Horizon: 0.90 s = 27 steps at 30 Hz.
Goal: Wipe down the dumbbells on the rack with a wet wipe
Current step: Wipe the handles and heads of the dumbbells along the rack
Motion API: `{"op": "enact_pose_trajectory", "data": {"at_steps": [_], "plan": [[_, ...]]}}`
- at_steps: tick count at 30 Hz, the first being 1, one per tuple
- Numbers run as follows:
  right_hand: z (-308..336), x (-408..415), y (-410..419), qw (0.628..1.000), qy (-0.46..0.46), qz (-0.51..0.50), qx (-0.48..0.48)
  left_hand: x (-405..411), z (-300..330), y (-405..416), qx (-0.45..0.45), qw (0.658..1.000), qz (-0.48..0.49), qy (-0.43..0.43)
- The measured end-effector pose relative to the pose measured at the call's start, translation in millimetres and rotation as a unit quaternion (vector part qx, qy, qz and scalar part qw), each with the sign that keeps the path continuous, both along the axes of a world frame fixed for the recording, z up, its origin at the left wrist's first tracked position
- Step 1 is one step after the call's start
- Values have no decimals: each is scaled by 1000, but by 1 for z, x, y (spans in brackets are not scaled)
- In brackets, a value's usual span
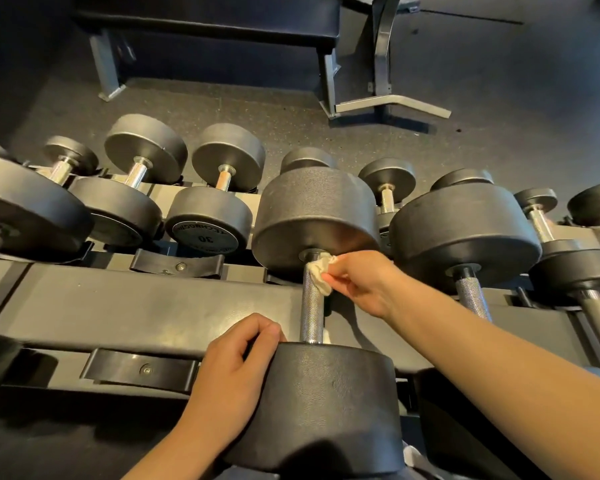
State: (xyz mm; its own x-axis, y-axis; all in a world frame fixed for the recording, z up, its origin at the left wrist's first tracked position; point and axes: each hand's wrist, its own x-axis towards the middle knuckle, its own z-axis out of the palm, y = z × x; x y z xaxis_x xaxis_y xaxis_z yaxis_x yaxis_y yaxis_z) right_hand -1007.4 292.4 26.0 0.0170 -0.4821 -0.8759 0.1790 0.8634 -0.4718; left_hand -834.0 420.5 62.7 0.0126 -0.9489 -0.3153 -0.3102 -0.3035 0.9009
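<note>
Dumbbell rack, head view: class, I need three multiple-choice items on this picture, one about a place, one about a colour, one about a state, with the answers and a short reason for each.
1. Where does the wet wipe touch the dumbbell being cleaned?
A. on the near weight head
B. at the far end of the handle, by the far weight head
C. on the rack rail

2. What colour is the wipe?
A. blue
B. off-white
C. black

3. What is the left hand doing?
A. resting on the near weight head
B. holding a spray bottle
C. hanging clear of the rack

Answers: 1 B, the right hand pinches the wipe against the handle just below the far weight head. 2 B, it shows pale cream against the metal. 3 A, its curled fingers lie at the upper edge of the near weight head.
</note>
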Motion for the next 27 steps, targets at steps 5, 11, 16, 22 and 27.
{"op": "enact_pose_trajectory", "data": {"at_steps": [5, 11, 16, 22, 27], "plan": [[0, -9, 28, 965, 94, 237, -58, -1, 0, 0, -1, 1000, -3, 3], [9, -3, 40, 987, -4, 160, -9, 1, 0, -1, -1, 1000, -4, 0], [-11, 13, 11, 997, 13, -76, 15, 0, 1, 0, 2, 1000, -3, -1], [-5, 3, 26, 993, 69, 90, -19, 0, 1, 0, 6, 1000, 0, 1], [16, -18, 60, 916, 118, 382, -46, 1, 0, 1, 7, 1000, 3, 1]]}}
